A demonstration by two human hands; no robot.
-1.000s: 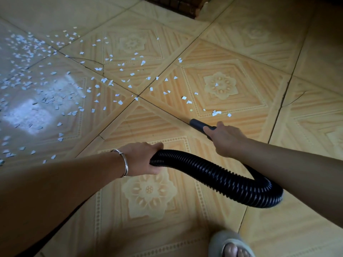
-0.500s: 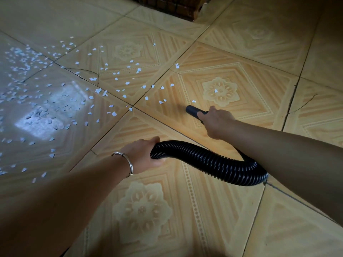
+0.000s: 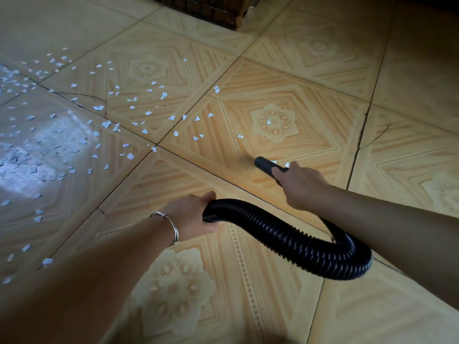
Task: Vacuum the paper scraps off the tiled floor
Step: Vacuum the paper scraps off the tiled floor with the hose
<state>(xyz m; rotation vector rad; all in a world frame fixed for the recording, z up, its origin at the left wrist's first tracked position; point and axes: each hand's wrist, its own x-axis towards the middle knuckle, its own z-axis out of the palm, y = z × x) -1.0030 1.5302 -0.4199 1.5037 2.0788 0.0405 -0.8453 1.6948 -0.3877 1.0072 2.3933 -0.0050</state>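
Nozzle [image 3: 263,164] of the black vacuum hose [image 3: 298,240] is lying low over the tiled floor [image 3: 409,70], its mouth pointing up and to the left in the head view. The right hand [image 3: 301,186] is gripping the rigid tube just behind that mouth, fingers curled round it. The left hand [image 3: 196,214] is wrapping round the ribbed hose further back, thumb on top, with a metal bangle [image 3: 171,225] sitting on the wrist. Between the hands the hose is looping out to the right.

Paper scraps [image 3: 109,125] are lying mostly ahead and to the left of the nozzle, thickest at the far left where a bright reflection is washing out the tile. A thinner scatter is trailing from there toward the nozzle's tile. A couple of pale bits [image 3: 274,161] are sitting just beside the tube near the right fingertips. One small scrap [image 3: 240,136] is lying a little ahead of the mouth, and another [image 3: 268,122] is on the flower motif beyond.

The nozzle's long axis is aiming roughly at the loose scatter, so the coming sweep is probably a push forward and leftward. The right hand is the nearer one and is likely steering, with the left feeding slack. Most of the job is looking undone. Dark wooden furniture [image 3: 211,11] is showing at the top edge.
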